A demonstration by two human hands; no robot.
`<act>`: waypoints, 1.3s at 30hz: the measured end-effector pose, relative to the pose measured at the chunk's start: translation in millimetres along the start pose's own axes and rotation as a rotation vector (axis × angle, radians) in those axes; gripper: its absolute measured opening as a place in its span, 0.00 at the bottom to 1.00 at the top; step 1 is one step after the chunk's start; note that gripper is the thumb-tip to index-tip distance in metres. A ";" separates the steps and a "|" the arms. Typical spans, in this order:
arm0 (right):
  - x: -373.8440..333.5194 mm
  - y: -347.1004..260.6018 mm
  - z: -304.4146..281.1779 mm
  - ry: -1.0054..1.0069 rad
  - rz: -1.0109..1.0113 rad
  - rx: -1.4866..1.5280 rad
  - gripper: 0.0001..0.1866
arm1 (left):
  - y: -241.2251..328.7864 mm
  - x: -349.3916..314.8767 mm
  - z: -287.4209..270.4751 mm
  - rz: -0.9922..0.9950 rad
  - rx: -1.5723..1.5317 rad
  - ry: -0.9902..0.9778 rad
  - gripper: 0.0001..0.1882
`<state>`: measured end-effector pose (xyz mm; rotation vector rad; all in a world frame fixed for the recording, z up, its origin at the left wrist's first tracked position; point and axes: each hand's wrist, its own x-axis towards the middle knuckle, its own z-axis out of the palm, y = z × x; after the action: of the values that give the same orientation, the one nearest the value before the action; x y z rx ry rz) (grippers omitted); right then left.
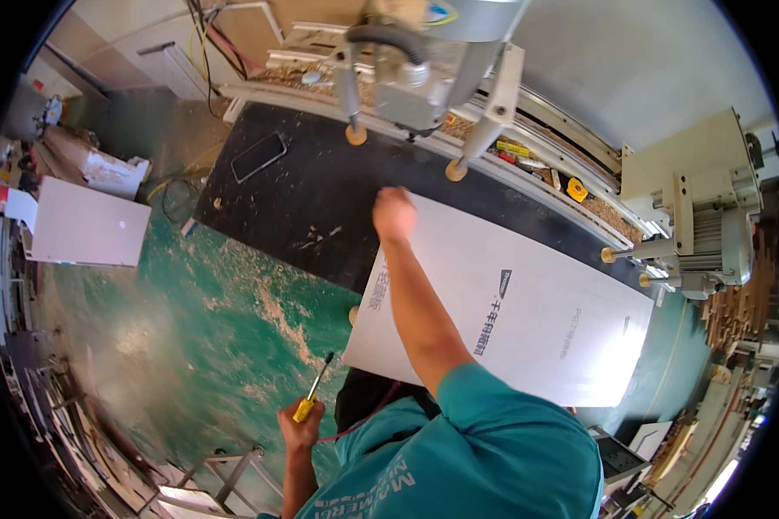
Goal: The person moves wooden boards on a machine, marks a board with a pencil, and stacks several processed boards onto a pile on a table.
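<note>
Where the right hand (395,216) meets its corner, the panel (528,303) extends rightward.

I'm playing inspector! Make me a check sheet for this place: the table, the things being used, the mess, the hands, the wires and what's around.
Surface: black table, marked with pale scuffs and bits.
Things in use: white panel lying on the table; screwdriver with a yellow handle.
Clutter: dark phone on the table; yellow tape measure on the ledge behind; pale shavings on the floor.
Left hand: holding the screwdriver, tip up, away from the panel.
Right hand: at the panel's far-left corner; its grip can't be made out.
Cables: dark cables hang at upper left.
Surroundings: green floor; grey machine beyond the table.
</note>
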<state>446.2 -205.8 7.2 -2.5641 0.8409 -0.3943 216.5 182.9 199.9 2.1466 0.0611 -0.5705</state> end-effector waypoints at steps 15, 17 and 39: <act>32.6 17.0 -68.1 -0.039 -0.205 -0.074 0.04 | -27.0 21.2 -43.5 -0.070 -0.258 0.165 0.14; 30.5 19.5 -67.0 -0.010 -0.210 -0.056 0.04 | -14.5 16.6 -45.4 -0.037 -0.249 0.193 0.13; -158.9 -2.3 -69.2 -0.495 -0.060 0.482 0.08 | -21.0 -158.1 43.4 -0.161 -0.131 0.459 0.11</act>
<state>297.1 -126.9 47.2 -2.0976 0.4233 0.0317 53.8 187.3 228.8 2.1152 0.5120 -0.1478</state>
